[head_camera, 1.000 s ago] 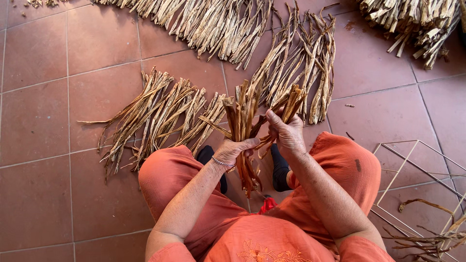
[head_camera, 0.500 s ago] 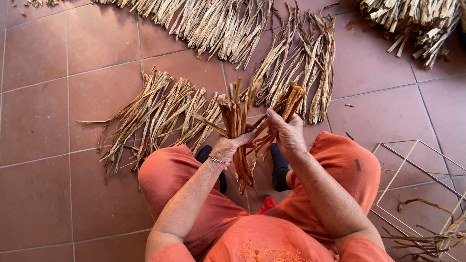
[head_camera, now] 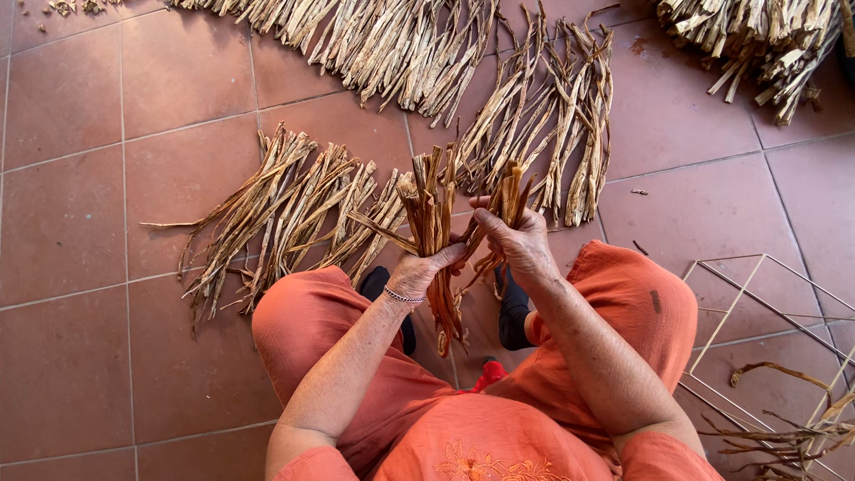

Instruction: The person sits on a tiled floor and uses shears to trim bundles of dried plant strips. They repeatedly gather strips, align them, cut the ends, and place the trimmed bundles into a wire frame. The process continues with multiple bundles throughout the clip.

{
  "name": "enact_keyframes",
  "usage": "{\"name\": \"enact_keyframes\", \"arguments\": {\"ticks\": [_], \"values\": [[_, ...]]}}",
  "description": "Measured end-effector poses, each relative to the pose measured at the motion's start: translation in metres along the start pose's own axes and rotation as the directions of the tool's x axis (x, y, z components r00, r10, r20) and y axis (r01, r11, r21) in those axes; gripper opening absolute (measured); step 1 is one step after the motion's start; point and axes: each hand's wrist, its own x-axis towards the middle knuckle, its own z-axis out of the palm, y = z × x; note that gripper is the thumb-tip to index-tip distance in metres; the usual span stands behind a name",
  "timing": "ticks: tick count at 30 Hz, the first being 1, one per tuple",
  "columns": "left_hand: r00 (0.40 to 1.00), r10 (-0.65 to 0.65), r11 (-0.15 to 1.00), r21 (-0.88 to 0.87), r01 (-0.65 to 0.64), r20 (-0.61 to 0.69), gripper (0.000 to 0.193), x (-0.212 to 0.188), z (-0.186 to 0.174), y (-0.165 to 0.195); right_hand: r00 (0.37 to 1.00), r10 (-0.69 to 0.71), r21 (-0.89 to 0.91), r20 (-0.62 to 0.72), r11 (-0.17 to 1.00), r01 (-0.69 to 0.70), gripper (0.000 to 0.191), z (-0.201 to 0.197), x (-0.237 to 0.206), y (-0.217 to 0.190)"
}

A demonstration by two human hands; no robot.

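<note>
Left hand (head_camera: 419, 272) now grips the dried strip bundle (head_camera: 434, 233) alone; right hand (head_camera: 517, 239) has apparently peeled away several strips (head_camera: 509, 198), clasping them.

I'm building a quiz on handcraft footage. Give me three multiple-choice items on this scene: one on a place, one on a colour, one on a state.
1. Where does the wire frame lie?
A. On the person's right
B. On the person's left
C. On the far strip piles

2. What colour are the trousers?
A. Blue
B. Orange
C. White

3. How is the bundle of dried strips held?
A. Lying loose on the floor
B. Gripped by both hands
C. Tucked under one foot

Answers: 1 A, the frame sits beside the right knee. 2 B, both legs show orange cloth. 3 B, the left hand and right hand close their fingers on it above the tiled floor.
</note>
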Motion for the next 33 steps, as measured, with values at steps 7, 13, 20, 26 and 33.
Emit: {"name": "enact_keyframes", "arguments": {"ticks": [7, 13, 20, 26, 33], "values": [[0.991, 0.137, 0.983, 0.123, -0.137, 0.008, 0.029, -0.003, -0.001, 0.004, 0.982, -0.064, 0.051, -0.177, 0.996, 0.074, 0.025, -0.009, 0.003, 0.006], [0.980, 0.153, 0.982, 0.129, -0.137, -0.123, 0.036, 0.007, -0.021, 0.009, 0.957, -0.176, -0.059, -0.230, 0.984, 0.167, 0.027, -0.036, 0.020, -0.008], [0.987, 0.112, 0.993, -0.033, -0.116, -0.113, 0.035, 0.011, -0.017, 0.018, 0.986, 0.025, -0.061, 0.167, 0.998, -0.015, 0.031, -0.011, 0.011, 0.025], [0.986, 0.156, 0.979, -0.127, -0.162, -0.052, 0.027, 0.010, -0.001, 0.020, 0.974, -0.027, -0.081, 0.225, 0.996, 0.047, 0.034, 0.011, 0.003, 0.020], [0.986, 0.146, 0.962, -0.221, -0.162, -0.086, 0.023, 0.015, 0.002, 0.024, 0.984, -0.055, -0.187, 0.171, 0.978, 0.088, 0.031, 0.021, -0.002, 0.016]]}}
